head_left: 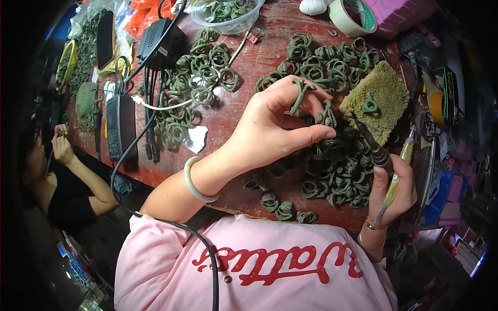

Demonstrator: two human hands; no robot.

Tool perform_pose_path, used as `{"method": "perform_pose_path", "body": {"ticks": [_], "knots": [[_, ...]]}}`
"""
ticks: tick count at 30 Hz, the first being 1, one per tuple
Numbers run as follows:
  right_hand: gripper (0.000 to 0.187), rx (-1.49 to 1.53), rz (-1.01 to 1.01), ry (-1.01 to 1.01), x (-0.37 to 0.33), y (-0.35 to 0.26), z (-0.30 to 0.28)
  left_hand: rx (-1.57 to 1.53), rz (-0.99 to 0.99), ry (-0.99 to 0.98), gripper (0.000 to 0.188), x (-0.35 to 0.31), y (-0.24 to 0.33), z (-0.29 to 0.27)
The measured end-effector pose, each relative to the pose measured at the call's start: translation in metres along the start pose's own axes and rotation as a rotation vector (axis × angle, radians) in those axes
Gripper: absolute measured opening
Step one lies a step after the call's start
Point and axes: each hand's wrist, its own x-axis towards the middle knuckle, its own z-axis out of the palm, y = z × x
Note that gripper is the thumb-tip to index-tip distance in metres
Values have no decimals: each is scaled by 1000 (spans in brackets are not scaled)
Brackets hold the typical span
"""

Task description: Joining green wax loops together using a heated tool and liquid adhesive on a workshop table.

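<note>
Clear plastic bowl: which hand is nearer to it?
Left. In the picture, the left hand is below and right of the bowl; the right hand, farther right and lower.

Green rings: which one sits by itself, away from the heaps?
The green ring on the yellowish, sponge-like pad. No other ring shares that pad; others lie grouped or are at the left hand.

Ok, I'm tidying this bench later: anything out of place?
Yes: a stray white cable lies among the left heap of green rings, and a black cable drapes over the person's pink shirt, where it could snag.
</note>
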Motion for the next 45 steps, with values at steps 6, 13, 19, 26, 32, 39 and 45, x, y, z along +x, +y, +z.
{"method": "perform_pose_path", "body": {"ticks": [6,13,19,26,32,39,45], "knots": [[34,-6,-23,-10,1,-2,2,-3,63,-7,28,1,-3,1],[34,-8,-10,-44,1,-4,2,36,109,-11,28,1,-4,0],[33,-13,-26,-48,1,-2,3,30,125,-12,28,1,-6,-1],[33,-38,-24,-71,3,-4,3,195,189,-18,24,2,-2,-1],[34,18,-20,93,-6,1,-1,146,223,-11,17,1,4,3],[33,37,-26,99,-5,3,-2,84,263,12,17,2,-2,3],[33,72,9,83,-5,3,-3,-350,-85,-39,29,-1,5,-3]]}}
